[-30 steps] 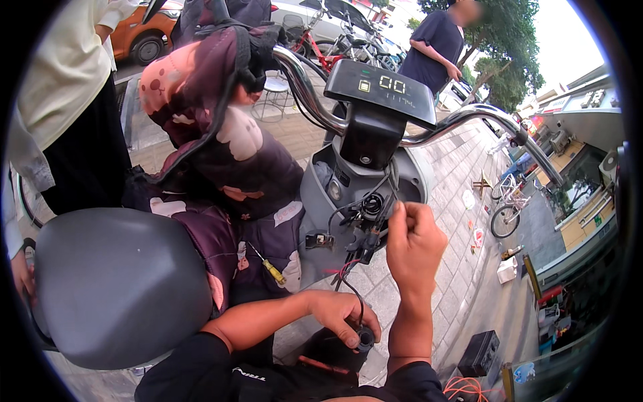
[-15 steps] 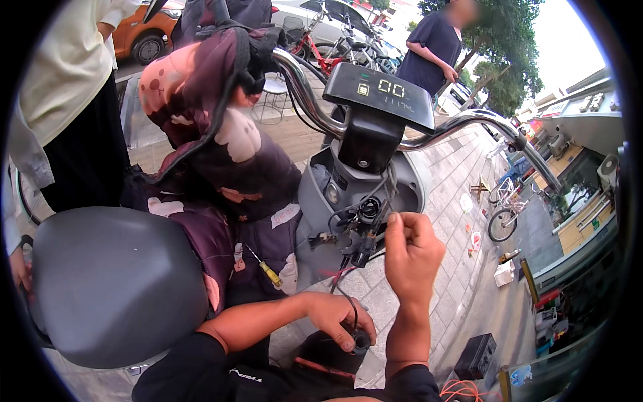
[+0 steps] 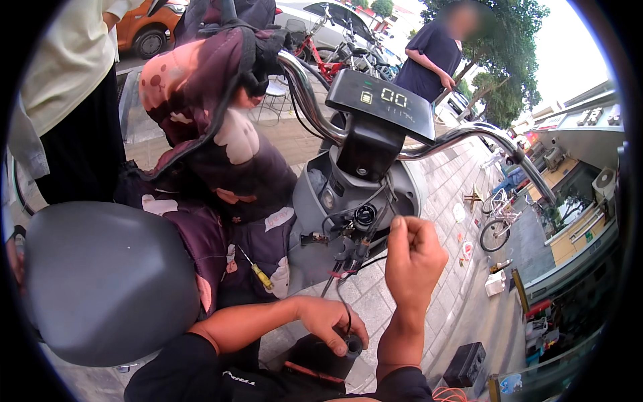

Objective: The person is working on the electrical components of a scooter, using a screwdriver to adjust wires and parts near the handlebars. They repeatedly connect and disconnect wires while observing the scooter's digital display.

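Black round piece (image 3: 354, 345) sits in the left hand (image 3: 333, 323), fingers curled round it; best held steady, I'd say. Above it, the wiring bundle (image 3: 353, 252) dangles below the dash display (image 3: 385, 107). Rightmost, the right hand (image 3: 416, 261) has thumb and forefinger pressed together, on what I can't tell; gentle pulls seem wisest.
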The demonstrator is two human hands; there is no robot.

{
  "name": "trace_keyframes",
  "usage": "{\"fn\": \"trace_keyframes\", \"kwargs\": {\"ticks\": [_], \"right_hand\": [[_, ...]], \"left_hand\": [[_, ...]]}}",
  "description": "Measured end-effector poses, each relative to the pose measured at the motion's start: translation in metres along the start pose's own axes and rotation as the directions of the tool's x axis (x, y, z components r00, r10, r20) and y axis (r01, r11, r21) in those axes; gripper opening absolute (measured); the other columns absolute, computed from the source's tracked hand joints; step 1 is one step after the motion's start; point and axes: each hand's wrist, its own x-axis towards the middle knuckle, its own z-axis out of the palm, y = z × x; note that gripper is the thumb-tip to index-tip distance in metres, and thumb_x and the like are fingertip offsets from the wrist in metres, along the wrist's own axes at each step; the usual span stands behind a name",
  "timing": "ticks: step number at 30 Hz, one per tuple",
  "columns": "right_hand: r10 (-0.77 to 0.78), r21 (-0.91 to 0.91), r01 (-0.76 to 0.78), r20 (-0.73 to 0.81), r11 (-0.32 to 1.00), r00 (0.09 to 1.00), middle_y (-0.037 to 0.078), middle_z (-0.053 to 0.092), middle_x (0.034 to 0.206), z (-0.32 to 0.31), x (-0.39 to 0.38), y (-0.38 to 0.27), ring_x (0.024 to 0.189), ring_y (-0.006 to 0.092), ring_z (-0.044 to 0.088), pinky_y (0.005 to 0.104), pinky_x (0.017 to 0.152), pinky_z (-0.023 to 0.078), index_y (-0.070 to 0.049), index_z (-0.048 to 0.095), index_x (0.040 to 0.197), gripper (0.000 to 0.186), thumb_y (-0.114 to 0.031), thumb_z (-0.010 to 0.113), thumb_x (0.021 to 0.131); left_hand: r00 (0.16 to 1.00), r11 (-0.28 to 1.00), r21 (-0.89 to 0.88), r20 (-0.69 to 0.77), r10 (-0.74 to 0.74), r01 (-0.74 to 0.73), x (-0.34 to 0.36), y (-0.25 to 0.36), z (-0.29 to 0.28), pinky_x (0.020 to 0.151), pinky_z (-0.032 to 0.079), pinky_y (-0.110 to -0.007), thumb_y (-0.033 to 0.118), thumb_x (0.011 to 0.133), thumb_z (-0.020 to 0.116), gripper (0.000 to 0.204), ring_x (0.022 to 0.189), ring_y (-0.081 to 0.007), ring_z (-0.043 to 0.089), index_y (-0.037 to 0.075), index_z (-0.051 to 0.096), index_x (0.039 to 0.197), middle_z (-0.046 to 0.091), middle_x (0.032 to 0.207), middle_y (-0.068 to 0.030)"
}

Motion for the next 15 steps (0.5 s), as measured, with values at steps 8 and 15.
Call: {"fn": "trace_keyframes", "kwargs": {"ticks": [8, 15], "right_hand": [[0.018, 0.041, -0.016, -0.039, 0.999, 0.999, 0.006, 0.069, 0.07, 0.001, 0.009, 0.021, 0.06, 0.0134, 0.065, 0.0291, 0.057, 0.049, 0.002, 0.067, 0.097, 0.016, -0.014, 0.066, 0.102], [0.275, 0.389, -0.315, 0.154, 0.866, 0.949, 0.006, 0.067, 0.076, -0.067, -0.079, 0.051, 0.065, 0.0125, 0.062, 0.0269, 0.06, 0.049, 0.003, 0.067, 0.093, 0.019, -0.011, 0.06, 0.104]], "left_hand": [[0.998, 0.998, -0.037, -0.038, -0.046, 0.045, -0.005, 0.016, -0.006, 0.096, 0.049, -0.029, 0.029, 0.087, 0.087, 0.059, 0.114, -0.0135, 0.061, 0.0, 0.065, 0.134, 0.069, 0.126, -0.0071], [0.964, 0.959, -0.167, -0.176, 0.198, -0.227, -0.002, 0.022, -0.002, 0.106, 0.047, -0.035, 0.042, 0.087, 0.085, 0.074, 0.117, -0.018, 0.065, -0.005, 0.059, 0.138, 0.071, 0.123, -0.0104]]}}
